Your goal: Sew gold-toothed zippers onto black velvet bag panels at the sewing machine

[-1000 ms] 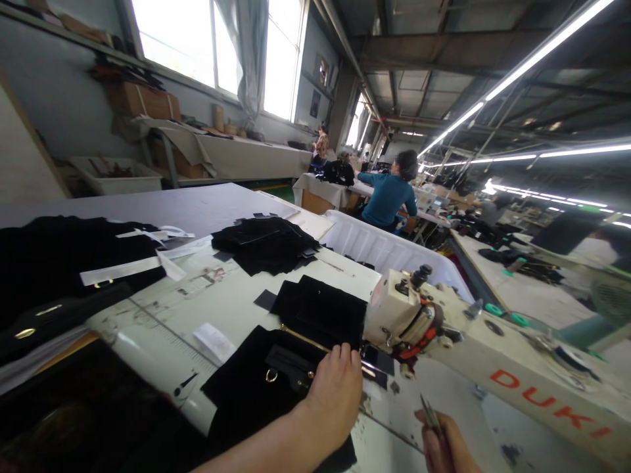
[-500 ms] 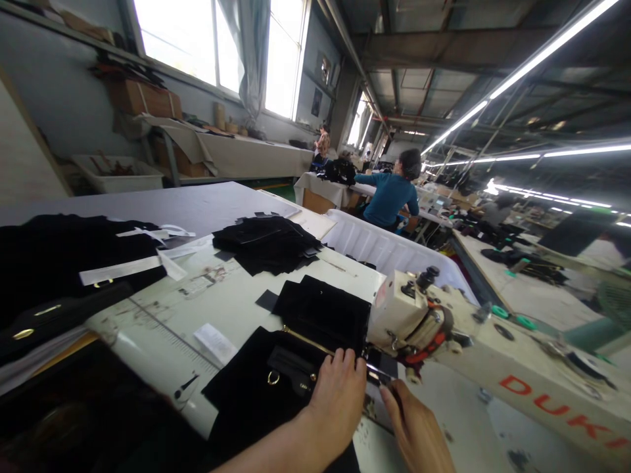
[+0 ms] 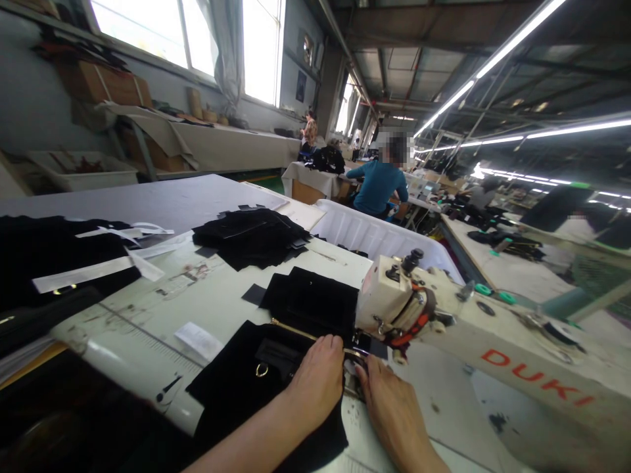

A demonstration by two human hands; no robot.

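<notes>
Right hand (image 3: 392,394) moved to gold zip (image 3: 294,328) | left hand (image 3: 319,371) on fabric (image 3: 236,371) | hands' grasp unclear

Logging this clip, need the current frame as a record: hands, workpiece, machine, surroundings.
left hand: on the black fabric, at the gold zipper
right hand: at the zipper's right-hand end; grip unclear
machine: sewing machine marked DUKI, its head just beyond the hands
nearby: white slip, pile of black pieces
background: white bin, person in blue top
</notes>
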